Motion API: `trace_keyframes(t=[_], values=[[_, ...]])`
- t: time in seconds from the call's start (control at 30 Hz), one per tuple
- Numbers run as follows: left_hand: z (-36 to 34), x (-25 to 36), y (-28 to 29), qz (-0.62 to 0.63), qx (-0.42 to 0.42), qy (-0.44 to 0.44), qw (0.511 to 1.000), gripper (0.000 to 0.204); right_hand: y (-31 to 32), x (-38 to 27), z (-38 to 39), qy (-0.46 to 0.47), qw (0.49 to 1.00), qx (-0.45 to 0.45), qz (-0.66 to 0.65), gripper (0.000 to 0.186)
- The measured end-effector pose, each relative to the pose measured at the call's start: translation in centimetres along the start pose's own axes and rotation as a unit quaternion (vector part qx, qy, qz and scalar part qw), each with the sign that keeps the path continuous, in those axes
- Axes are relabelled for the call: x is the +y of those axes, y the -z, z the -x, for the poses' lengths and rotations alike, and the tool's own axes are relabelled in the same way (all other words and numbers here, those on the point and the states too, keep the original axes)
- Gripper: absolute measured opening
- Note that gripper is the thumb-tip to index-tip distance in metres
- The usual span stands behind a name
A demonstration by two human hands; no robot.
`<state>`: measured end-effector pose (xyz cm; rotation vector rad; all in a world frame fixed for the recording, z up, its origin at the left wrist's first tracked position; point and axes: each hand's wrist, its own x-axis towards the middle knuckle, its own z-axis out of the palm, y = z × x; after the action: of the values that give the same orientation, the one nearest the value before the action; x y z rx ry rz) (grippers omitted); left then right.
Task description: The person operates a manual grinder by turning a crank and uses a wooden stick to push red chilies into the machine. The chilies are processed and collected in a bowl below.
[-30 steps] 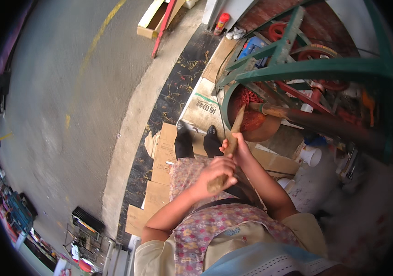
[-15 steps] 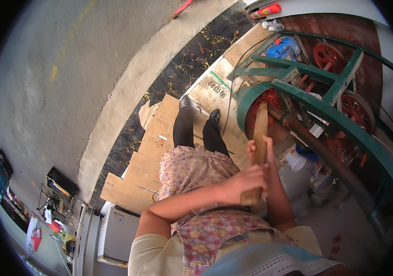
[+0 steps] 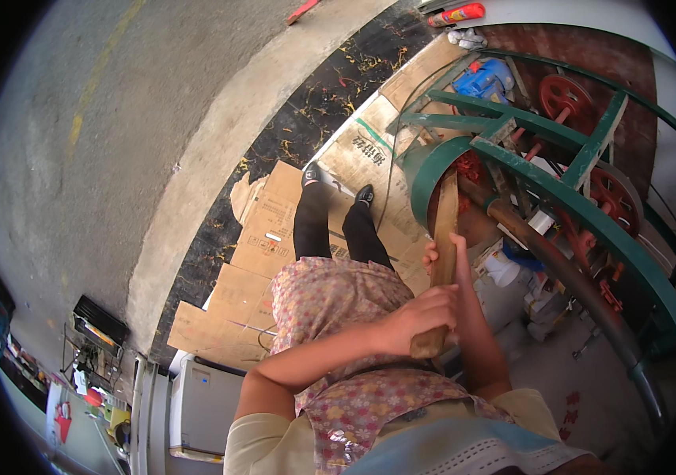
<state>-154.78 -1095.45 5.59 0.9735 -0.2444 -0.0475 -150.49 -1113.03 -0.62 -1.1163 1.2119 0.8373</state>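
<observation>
A long flat wooden stick [image 3: 447, 229] slants up and away from my waist, its far end inside the mouth of a green round drum [image 3: 439, 180]. Red chopped bits [image 3: 468, 165] show in the drum beside the stick. My left hand [image 3: 425, 318] is wrapped round the stick near its lower end. Further up, my right hand [image 3: 450, 257] grips it too, with the fingers curling over its left side. The drum hides the tip of the stick.
A green metal frame [image 3: 591, 198] with red wheels [image 3: 566, 96] and a blue motor [image 3: 484, 81] stands at the right. A brown pipe [image 3: 567, 273] runs down past my right arm. Flattened cardboard [image 3: 263, 229] lies under my feet. A white cabinet [image 3: 203, 404] stands lower left.
The drum shows more of its green outer side and fewer red bits. Both hands keep their hold on the stick, which has shifted only slightly. The whole view has moved a little.
</observation>
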Motion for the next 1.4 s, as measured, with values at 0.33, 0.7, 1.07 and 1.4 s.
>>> trace_keyframes(t=[0.33,0.7,1.07,1.4], values=[[-0.4,-0.7,0.2,-0.017,0.007,0.028,0.999,0.021,0.9,0.4,-1.4,0.007,0.999,-0.032,-0.006,0.044],[-1.4,2.2,-1.4,-0.028,-0.059,-0.033,0.997,0.023,0.2,-1.4,3.9,0.063,0.997,-0.051,-0.014,0.046],[-1.9,-1.8,-1.6,-0.045,-0.078,-0.003,0.996,0.021,3.2,-0.1,-1.6,0.125,0.985,-0.037,-0.111,0.043],[-1.0,2.8,-3.0,-0.084,-0.103,0.021,0.991,0.022,1.8,1.1,2.9,0.038,0.983,-0.107,-0.146,0.043]])
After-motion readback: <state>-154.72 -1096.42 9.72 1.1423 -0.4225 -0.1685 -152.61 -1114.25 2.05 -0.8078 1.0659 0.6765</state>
